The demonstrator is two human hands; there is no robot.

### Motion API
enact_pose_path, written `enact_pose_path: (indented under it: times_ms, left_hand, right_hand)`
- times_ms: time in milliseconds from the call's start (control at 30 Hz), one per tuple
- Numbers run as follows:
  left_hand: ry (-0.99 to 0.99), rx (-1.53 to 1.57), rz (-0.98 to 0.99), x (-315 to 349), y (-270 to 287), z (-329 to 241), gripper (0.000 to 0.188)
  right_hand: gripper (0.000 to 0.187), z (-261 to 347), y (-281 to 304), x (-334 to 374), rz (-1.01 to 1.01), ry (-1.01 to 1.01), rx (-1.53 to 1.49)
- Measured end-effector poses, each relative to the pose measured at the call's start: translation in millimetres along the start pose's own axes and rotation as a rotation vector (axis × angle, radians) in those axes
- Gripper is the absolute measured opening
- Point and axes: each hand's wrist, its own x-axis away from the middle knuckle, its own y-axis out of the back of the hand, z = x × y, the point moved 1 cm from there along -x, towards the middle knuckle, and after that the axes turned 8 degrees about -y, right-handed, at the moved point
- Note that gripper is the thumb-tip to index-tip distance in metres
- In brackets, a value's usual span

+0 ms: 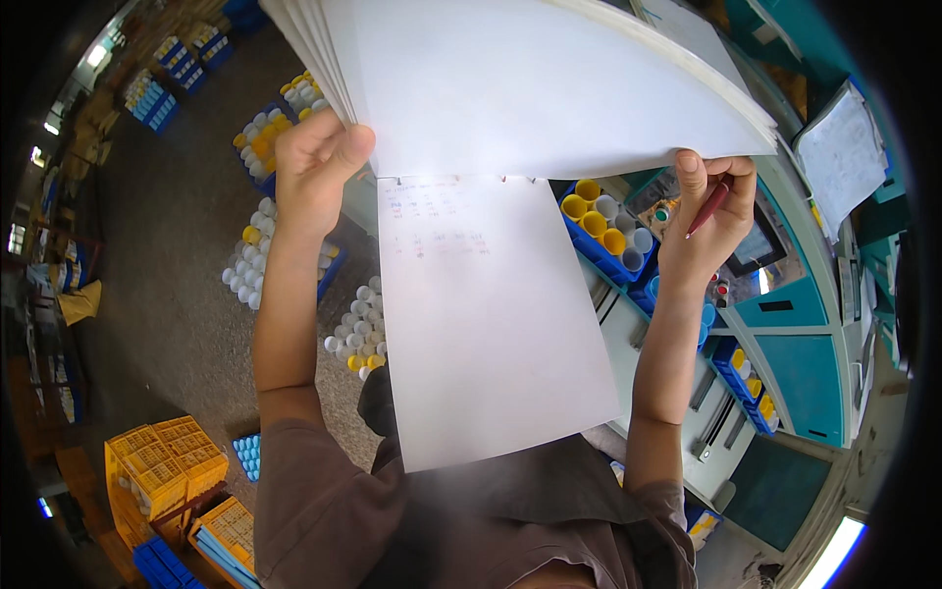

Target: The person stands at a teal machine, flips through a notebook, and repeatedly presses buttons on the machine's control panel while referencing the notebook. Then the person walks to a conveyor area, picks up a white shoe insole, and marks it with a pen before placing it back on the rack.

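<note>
Left hand [316, 162]: thumb and fingers pinched on the lifted sheets of a white notepad [471, 304], held up before the chest. Right hand [708, 231]: closed on the sheets' opposite edge, red pen [708, 206] tucked between fingers. Lower page: faint writing, illegible. Behind: blue bin [601, 243] of yellow and white tubes, teal machine [795, 344]; yellow crates [162, 466] on floor.

Below me the grey concrete floor [186, 245] carries blue plastic trays of white and yellow tubes [263, 137], stacked yellow slatted plastic crates [162, 463] and more blue plastic crates [162, 567] at the lower left.
</note>
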Motion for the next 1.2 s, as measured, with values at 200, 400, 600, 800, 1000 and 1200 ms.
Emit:
enact_pose_path:
  times_ms: [200, 400, 600, 800, 1000, 1200]
  left_hand:
    - [0.035, 0.055, 0.081, 3, 10, 1, 0.041]
    - [-0.008, 0.047, 0.045, 1, 11, 4, 0.041]
    - [0.03, -0.002, -0.025, 0, 6, 2, 0.039]
    - [0.046, 0.004, -0.083, 4, 7, 2, 0.039]
    - [-0.012, -0.065, -0.099, 2, -1, -2, 0.041]
    - [-0.036, -0.067, -0.036, -1, -8, -7, 0.04]
  right_hand:
    - [0.03, -1, -7, -3, 0.031, 0.069, -0.212]
    - [0.037, 2, 1, 1, 0.037, 0.083, -0.083]
    - [0.028, -31, 19, 23, 0.207, -0.106, -0.125]
    - [0.036, -63, 43, 130, 0.797, -0.756, 0.156]
    - [0.031, -60, 63, 199, 0.924, -0.592, 0.343]
    - [0.028, -55, 76, 197, 0.856, -0.318, 0.639]
